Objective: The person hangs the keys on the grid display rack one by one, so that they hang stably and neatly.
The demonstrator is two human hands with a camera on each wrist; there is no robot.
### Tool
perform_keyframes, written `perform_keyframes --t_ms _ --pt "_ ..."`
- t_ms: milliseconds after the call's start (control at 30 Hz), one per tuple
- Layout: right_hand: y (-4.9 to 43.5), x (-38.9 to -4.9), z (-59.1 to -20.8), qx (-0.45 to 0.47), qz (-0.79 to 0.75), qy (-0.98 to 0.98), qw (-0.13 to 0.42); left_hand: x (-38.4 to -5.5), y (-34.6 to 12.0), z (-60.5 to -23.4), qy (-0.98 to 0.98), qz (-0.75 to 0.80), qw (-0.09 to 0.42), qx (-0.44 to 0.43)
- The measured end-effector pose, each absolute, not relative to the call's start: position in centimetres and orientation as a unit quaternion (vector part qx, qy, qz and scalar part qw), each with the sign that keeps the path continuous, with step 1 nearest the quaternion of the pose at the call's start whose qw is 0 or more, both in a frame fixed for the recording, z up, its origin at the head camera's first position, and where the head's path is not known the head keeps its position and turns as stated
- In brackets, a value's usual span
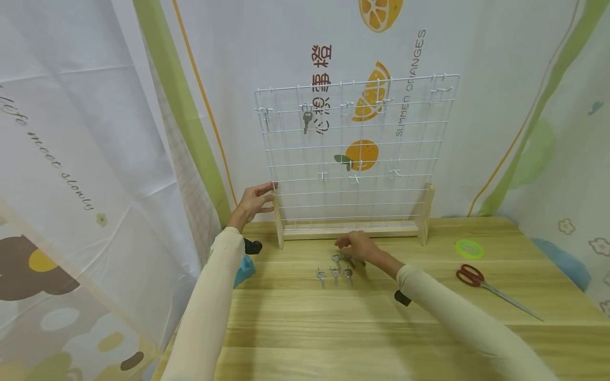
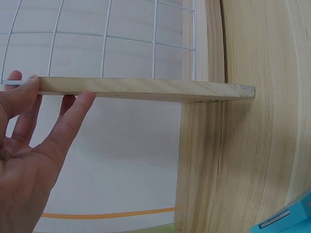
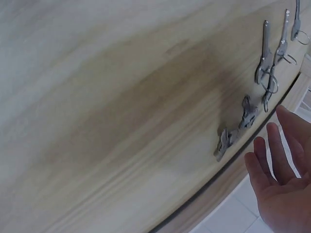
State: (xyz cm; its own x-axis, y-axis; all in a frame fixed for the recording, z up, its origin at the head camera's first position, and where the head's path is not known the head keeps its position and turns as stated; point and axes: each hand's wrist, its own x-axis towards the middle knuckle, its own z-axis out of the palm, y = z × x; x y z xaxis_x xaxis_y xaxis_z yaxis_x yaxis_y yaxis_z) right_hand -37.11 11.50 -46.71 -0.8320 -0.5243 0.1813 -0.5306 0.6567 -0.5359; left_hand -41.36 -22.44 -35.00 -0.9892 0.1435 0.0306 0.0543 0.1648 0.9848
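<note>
A white wire grid rack (image 1: 355, 145) stands upright in a wooden base near the table's back edge. My left hand (image 1: 254, 202) holds its left wooden upright (image 2: 146, 88), with thumb and fingertips at the upper end where the wire meets the wood. Just in front of the base hovers my right hand (image 1: 359, 246), its fingers loosely bent and nothing seen between them. Beside and under that hand several keys with rings (image 3: 265, 68) lie on the table, apart from the fingertips. A key (image 1: 307, 120) hangs from a hook at the grid's upper left, and another key (image 1: 266, 120) hangs left of it.
White hooks (image 1: 355, 179) sit on the grid's lower middle, with more along its upper part. Red-handled scissors (image 1: 472, 275) and a yellow-green ring-shaped roll (image 1: 469, 248) lie at the right. A blue object (image 1: 244, 270) stands by the left forearm. Printed curtains (image 1: 295, 47) surround the table.
</note>
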Motion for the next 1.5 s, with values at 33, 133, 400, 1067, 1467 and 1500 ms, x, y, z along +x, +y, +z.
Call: perform_keyframes --t_ms 33,133,400,1067,1467,1500 --pt "11.5 -37.1 -46.8 0.287 0.295 -0.912 0.003 -41.4 -22.4 -35.0 0.763 0.642 0.035 0.066" --pt "11.4 -37.0 -47.2 0.285 0.292 -0.913 0.003 -41.4 -22.3 -35.0 0.761 0.644 0.034 0.068" --pt "11.4 -37.2 -47.8 0.314 0.273 -0.909 0.014 -41.3 -22.2 -34.8 0.759 0.647 0.037 0.062" --pt "11.6 -37.0 -47.1 0.342 0.31 -0.886 0.045 -41.0 -22.1 -34.5 0.761 0.644 0.04 0.067" --pt "12.2 -37.3 -45.0 0.366 0.351 -0.861 0.047 -40.7 -22.5 -34.7 0.765 0.64 0.039 0.062" --pt "12.2 -37.4 -44.8 0.363 0.352 -0.862 0.045 -40.7 -22.5 -34.8 0.764 0.641 0.038 0.061"
